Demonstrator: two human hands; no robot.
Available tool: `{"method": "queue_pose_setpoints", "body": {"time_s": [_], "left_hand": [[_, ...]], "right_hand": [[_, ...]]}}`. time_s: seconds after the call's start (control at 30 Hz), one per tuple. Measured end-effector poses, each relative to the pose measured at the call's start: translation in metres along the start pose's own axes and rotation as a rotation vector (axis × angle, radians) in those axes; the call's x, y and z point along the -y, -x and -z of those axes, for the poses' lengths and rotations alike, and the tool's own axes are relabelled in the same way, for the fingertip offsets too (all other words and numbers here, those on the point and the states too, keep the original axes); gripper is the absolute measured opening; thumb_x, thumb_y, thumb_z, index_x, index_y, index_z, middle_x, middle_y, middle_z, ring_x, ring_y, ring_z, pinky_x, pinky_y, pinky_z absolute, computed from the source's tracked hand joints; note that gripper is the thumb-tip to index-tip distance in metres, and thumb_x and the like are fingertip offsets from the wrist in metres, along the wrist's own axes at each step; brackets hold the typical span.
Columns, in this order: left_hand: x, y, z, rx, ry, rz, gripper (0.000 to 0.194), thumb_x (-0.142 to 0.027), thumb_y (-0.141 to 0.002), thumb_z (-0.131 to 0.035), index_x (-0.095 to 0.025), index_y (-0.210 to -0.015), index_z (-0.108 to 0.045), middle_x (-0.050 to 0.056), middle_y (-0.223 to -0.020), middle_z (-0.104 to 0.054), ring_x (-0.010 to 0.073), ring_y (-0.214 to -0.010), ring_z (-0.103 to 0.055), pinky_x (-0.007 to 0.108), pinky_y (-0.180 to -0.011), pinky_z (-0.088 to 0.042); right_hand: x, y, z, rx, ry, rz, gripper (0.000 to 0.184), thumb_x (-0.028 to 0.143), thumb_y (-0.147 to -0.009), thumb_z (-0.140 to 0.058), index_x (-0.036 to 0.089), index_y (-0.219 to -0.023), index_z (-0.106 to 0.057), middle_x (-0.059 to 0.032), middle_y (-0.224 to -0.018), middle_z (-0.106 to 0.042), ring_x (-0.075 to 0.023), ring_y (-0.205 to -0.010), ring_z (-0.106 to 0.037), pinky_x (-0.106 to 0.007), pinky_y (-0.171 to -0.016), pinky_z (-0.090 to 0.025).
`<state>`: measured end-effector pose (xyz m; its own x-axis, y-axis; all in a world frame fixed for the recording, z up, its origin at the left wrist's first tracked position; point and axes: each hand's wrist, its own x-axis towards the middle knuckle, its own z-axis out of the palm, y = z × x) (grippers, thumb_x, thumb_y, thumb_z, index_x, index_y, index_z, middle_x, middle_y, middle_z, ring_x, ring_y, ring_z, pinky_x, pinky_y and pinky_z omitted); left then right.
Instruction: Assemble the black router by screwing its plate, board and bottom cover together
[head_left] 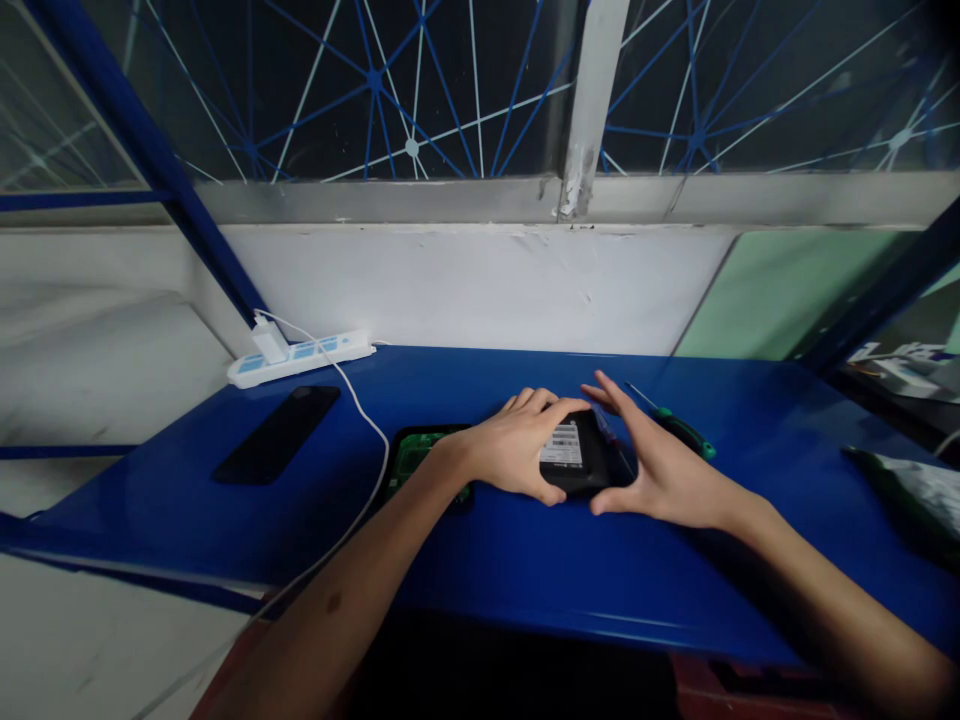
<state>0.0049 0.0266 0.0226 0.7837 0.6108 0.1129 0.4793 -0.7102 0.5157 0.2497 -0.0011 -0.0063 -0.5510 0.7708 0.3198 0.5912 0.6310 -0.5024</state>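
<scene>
My left hand (517, 445) spans a black plastic casing (595, 455) with a white printed label, thumb at the near edge and fingers over the far edge. Just right of the casing is my right hand (652, 465), its thumb and fingers spread wide; whether it touches the casing I cannot tell. Partly under my left wrist lies a green circuit board (412, 455) in a dark frame. Behind my right hand rests a screwdriver (679, 430) with a green and black handle. Something small and clear, with reddish and blue tints, shows between the casing and my right hand.
On the blue table (525, 580) a black phone (277, 435) lies at left. A white power strip (300, 358) holds a plugged-in charger (268, 340); its white cable (367, 415) runs toward me past the circuit board. At right is a dark and silvery bag (911, 495).
</scene>
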Motion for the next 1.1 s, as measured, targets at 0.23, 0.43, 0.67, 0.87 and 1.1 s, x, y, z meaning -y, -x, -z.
{"method": "queue_pose_setpoints", "body": {"time_s": [0.23, 0.43, 0.67, 0.87, 1.1], "left_hand": [[0.006, 0.006, 0.006, 0.018, 0.080, 0.084, 0.100, -0.045, -0.066, -0.080, -0.047, -0.152, -0.028, 0.007, -0.135, -0.030, 0.0416, -0.131, -0.036, 0.060, -0.103, -0.043], [0.011, 0.006, 0.008, -0.122, 0.185, 0.069, 0.092, -0.045, -0.065, -0.083, -0.031, -0.143, -0.037, 0.011, -0.139, -0.036, 0.0376, -0.125, -0.049, 0.057, -0.104, -0.045], [0.020, 0.002, 0.002, -0.227, 0.232, 0.059, 0.096, -0.047, -0.063, -0.085, -0.025, -0.139, -0.030, 0.017, -0.143, -0.041, 0.0410, -0.132, -0.046, 0.057, -0.107, -0.041], [0.027, -0.003, -0.002, -0.250, 0.347, 0.000, 0.097, -0.043, -0.065, -0.085, -0.027, -0.139, -0.023, 0.017, -0.147, -0.035, 0.0426, -0.137, -0.042, 0.060, -0.112, -0.037], [0.032, -0.002, -0.002, -0.279, 0.347, 0.005, 0.103, -0.044, -0.068, -0.086, -0.027, -0.143, -0.019, 0.018, -0.155, -0.028, 0.0397, -0.145, -0.034, 0.055, -0.119, -0.031]], "right_hand": [[-0.015, -0.017, 0.006, -0.011, -0.115, 0.005, 0.126, 0.078, -0.069, -0.066, 0.023, -0.160, 0.002, -0.0234, -0.159, -0.035, -0.0417, -0.145, -0.038, -0.068, -0.113, -0.033], [-0.018, -0.034, -0.006, -0.032, -0.197, 0.040, 0.133, 0.083, -0.064, -0.064, 0.021, -0.161, 0.002, -0.0259, -0.154, -0.042, -0.0424, -0.141, -0.044, -0.068, -0.112, -0.035], [-0.019, -0.041, -0.020, 0.123, -0.186, 0.023, 0.142, 0.063, -0.064, -0.081, 0.023, -0.159, 0.016, -0.0251, -0.160, -0.032, -0.0416, -0.146, -0.036, -0.067, -0.115, -0.032], [-0.021, -0.040, -0.026, 0.091, -0.143, 0.016, 0.138, 0.059, -0.067, -0.081, 0.023, -0.159, 0.015, -0.0240, -0.160, -0.033, -0.0431, -0.144, -0.038, -0.067, -0.113, -0.035], [-0.018, -0.038, -0.025, 0.039, -0.093, -0.071, 0.133, 0.061, -0.067, -0.078, 0.021, -0.160, 0.008, -0.0232, -0.154, -0.041, -0.0429, -0.143, -0.039, -0.065, -0.112, -0.037]]}}
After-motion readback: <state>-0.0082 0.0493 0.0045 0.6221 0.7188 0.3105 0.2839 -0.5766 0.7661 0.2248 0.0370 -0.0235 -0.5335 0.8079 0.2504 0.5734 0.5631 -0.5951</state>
